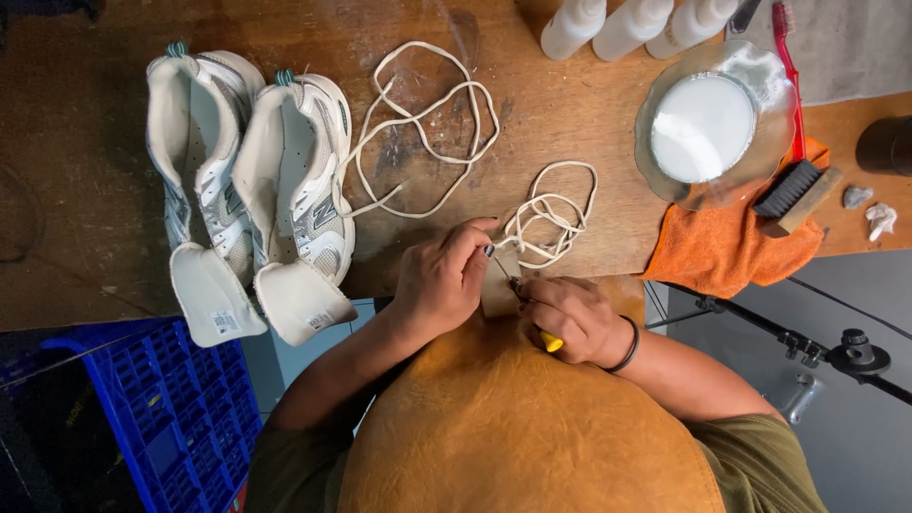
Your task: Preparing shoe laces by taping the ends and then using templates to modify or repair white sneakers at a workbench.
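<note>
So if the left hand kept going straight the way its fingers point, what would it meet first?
Likely the small coiled cream shoelace, just beyond the left hand fingertips on the brown wooden bench; depth is unclear from above.

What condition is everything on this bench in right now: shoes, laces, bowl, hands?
Shoes: unlaced, tongues pulled out.
Laces: loose on the bench.
Glass bowl: holds white liquid.
Left hand: pinching a small pale piece.
Right hand: gripping a yellow-handled tool.

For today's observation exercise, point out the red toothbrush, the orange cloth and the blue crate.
Red toothbrush (790, 66), head view, on its handle.
Orange cloth (722, 247), head view, on its bare middle.
Blue crate (176, 418), head view, on its latticed wall.
</note>
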